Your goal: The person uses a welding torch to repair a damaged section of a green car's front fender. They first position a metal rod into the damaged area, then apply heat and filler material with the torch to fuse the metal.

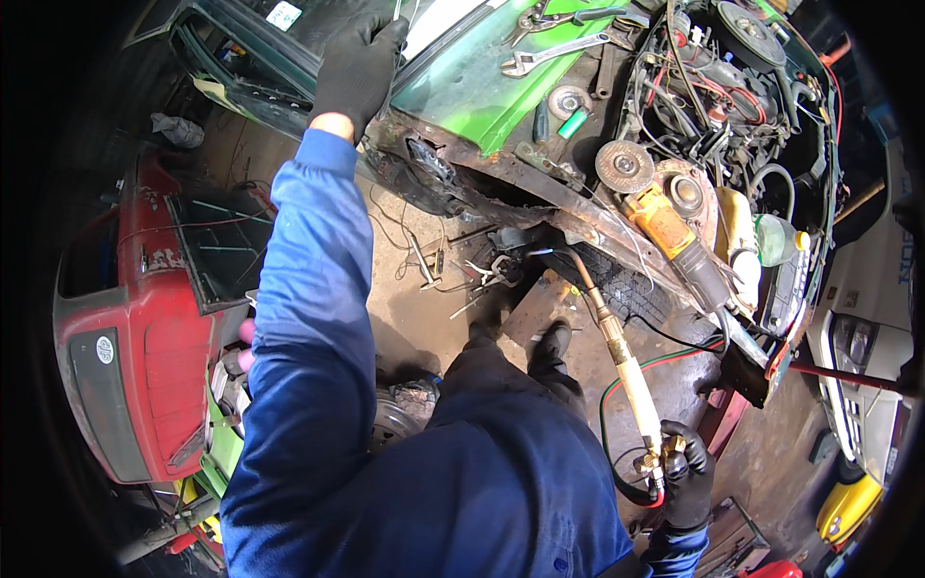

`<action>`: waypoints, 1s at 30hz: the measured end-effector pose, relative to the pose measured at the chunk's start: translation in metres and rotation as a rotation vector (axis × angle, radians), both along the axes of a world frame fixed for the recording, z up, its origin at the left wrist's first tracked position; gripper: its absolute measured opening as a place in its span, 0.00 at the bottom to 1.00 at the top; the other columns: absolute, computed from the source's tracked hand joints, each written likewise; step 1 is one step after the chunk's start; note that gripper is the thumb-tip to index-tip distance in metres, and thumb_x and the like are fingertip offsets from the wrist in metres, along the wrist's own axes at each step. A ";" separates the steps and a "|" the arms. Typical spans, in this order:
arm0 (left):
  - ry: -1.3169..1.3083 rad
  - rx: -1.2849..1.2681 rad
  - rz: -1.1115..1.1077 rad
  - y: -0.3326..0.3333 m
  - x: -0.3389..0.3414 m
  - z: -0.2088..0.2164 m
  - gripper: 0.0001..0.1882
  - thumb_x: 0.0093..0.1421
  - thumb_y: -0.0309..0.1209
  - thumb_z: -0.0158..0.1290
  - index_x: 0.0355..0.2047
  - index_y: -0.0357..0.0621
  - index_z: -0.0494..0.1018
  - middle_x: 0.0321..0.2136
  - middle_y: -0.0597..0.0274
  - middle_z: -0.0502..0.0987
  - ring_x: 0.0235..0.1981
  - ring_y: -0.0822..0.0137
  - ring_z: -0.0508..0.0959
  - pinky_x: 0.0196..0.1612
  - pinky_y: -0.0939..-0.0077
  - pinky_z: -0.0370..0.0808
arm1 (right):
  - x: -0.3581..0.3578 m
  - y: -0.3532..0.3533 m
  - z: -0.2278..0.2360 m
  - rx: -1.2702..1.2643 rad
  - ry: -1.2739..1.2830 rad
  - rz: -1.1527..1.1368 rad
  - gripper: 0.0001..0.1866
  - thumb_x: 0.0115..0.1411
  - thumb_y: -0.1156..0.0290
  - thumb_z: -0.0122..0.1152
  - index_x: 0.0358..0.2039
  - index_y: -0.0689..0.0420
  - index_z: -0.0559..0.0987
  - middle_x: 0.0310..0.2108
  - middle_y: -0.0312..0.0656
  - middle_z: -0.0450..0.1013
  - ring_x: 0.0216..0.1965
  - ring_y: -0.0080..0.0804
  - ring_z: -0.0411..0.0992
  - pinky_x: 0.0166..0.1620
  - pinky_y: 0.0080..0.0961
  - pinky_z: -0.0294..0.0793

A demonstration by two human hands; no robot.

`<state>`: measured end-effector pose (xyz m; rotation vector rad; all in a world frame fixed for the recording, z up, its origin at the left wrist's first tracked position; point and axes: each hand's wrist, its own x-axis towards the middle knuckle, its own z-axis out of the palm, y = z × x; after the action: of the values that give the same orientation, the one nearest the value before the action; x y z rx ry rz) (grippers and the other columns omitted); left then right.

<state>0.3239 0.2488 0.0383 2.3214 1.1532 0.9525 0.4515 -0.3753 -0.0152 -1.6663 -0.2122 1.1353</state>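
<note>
My right hand (686, 474), in a black glove, is closed at the valve end of a brass gas welding torch (628, 371). Its fingers are on the brass knobs. The copper nozzle points up and left, and a small blue flame (542, 252) burns at its tip, below the rusty edge of the car's inner fender (588, 226). Red and green hoses (665, 357) run by the torch. My left hand (361, 67), also gloved in black, is raised by the windshield base. Its fingers are closed round a thin metal rod (397, 10), mostly hidden.
An angle grinder (674, 241) lies on the rusty car body near the open engine bay (713, 96). An adjustable wrench (554, 55) and pliers rest on the green panel (472, 91). Clamps and cables (496, 270) lie on the floor. A red vehicle body (164, 376) stands left.
</note>
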 end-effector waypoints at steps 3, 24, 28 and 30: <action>-0.328 -0.390 -0.118 -0.054 -0.071 -0.018 0.16 0.77 0.37 0.55 0.54 0.38 0.79 0.33 0.67 0.81 0.33 0.75 0.81 0.41 0.77 0.79 | 0.003 0.015 0.004 0.023 -0.057 0.070 0.42 0.65 0.36 0.69 0.59 0.64 0.78 0.41 0.39 0.81 0.39 0.24 0.79 0.43 0.24 0.78; -0.543 -1.186 0.035 -0.244 -0.184 -0.159 0.27 0.78 0.32 0.45 0.74 0.40 0.64 0.31 0.57 0.83 0.12 0.83 0.65 0.18 0.85 0.62 | -0.027 0.156 -0.026 0.108 -0.183 0.142 0.47 0.58 0.31 0.72 0.59 0.62 0.76 0.39 0.39 0.78 0.31 0.27 0.79 0.32 0.25 0.82; -0.654 -1.098 0.047 -0.245 -0.161 -0.172 0.27 0.78 0.34 0.45 0.74 0.39 0.65 0.30 0.56 0.82 0.12 0.82 0.65 0.17 0.85 0.61 | -0.013 0.177 -0.042 0.144 -0.245 0.203 0.45 0.61 0.32 0.71 0.59 0.63 0.76 0.40 0.41 0.79 0.32 0.27 0.80 0.33 0.26 0.83; -0.693 -1.061 0.029 -0.244 -0.157 -0.180 0.27 0.78 0.33 0.44 0.74 0.39 0.66 0.30 0.55 0.81 0.13 0.81 0.66 0.17 0.85 0.61 | -0.002 0.184 -0.050 0.158 -0.310 0.263 0.45 0.61 0.33 0.71 0.60 0.63 0.75 0.39 0.41 0.79 0.31 0.28 0.80 0.32 0.26 0.83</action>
<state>0.1670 0.0050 -0.1415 1.0205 1.0031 0.7599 0.4490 -0.1913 -0.0655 -1.6992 -0.7177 1.0155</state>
